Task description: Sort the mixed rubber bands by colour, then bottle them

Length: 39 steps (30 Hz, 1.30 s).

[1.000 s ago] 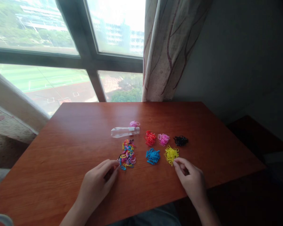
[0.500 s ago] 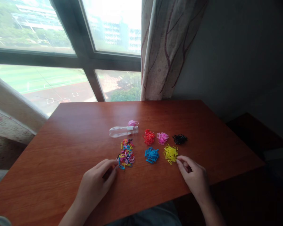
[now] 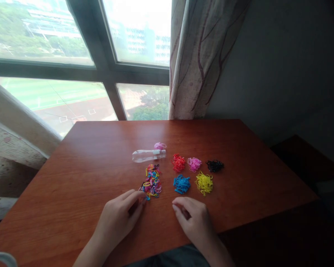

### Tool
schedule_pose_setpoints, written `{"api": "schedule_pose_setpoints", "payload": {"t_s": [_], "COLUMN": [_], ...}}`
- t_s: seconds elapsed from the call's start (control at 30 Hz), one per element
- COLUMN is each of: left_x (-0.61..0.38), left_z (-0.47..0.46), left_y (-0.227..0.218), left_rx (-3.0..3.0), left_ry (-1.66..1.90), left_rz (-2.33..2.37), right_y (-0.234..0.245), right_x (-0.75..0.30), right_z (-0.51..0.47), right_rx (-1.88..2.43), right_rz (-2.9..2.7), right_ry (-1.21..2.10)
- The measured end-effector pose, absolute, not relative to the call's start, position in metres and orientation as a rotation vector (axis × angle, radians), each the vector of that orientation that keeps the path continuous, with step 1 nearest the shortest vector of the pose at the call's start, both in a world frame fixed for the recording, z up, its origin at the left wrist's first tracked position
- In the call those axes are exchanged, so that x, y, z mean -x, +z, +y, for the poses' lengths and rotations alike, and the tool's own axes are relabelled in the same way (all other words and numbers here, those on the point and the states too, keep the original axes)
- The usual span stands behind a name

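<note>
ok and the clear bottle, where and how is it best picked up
Probably by the rounded left end of the clear bottle, from the left and above. It lies on its side, neck pointing right. The pink item sits close behind the neck, mixed bands lie in front, so the left looks freer.

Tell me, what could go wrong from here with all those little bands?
The left hand is at the edge of the mixed pile, so it might drag out several bands together. The right hand is just on the near side of the blue pile and could brush it apart. The clear bottle lies on its side and might roll if bumped.
</note>
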<state>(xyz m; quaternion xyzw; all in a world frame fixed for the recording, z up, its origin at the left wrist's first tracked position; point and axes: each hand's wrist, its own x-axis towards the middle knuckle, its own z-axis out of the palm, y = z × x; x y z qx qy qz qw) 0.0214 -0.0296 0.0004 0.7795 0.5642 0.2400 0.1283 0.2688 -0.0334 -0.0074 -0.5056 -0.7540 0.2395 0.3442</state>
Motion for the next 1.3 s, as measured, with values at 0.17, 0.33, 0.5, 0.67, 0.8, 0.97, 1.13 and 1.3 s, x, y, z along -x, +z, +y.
{"api": "schedule_pose_setpoints", "payload": {"t_s": [0.17,0.33,0.5,0.67,0.8,0.97,1.13,1.3], "left_x": [-0.022,-0.023,-0.021,-0.018,-0.015,-0.018,-0.043,-0.081], "left_z": [-0.03,-0.028,-0.028,-0.028,-0.027,-0.025,-0.011,0.016], "left_y": [-0.002,-0.003,-0.003,-0.002,-0.002,0.0,0.011,0.027], "left_rx": [-2.294,-2.319,-2.276,-2.191,-2.17,-2.191,-2.235,-2.393], "left_ry": [0.668,0.628,0.655,0.719,0.799,0.829,0.749,0.604], "left_rz": [1.656,1.665,1.662,1.629,1.6,1.567,1.528,1.401], "right_y": [-0.009,-0.011,-0.012,-0.012,-0.012,-0.011,-0.01,-0.01], "right_x": [-0.255,-0.255,-0.256,-0.256,-0.256,-0.255,-0.256,-0.257], "right_z": [-0.033,-0.034,-0.034,-0.034,-0.033,-0.033,-0.034,-0.033], "right_rx": [1.288,1.291,1.298,1.291,1.286,1.291,1.29,1.255], "right_rz": [-2.004,-2.031,-2.027,-2.02,-2.015,-2.023,-2.029,-2.001], "right_ry": [0.683,0.682,0.687,0.697,0.704,0.7,0.712,0.739]}}
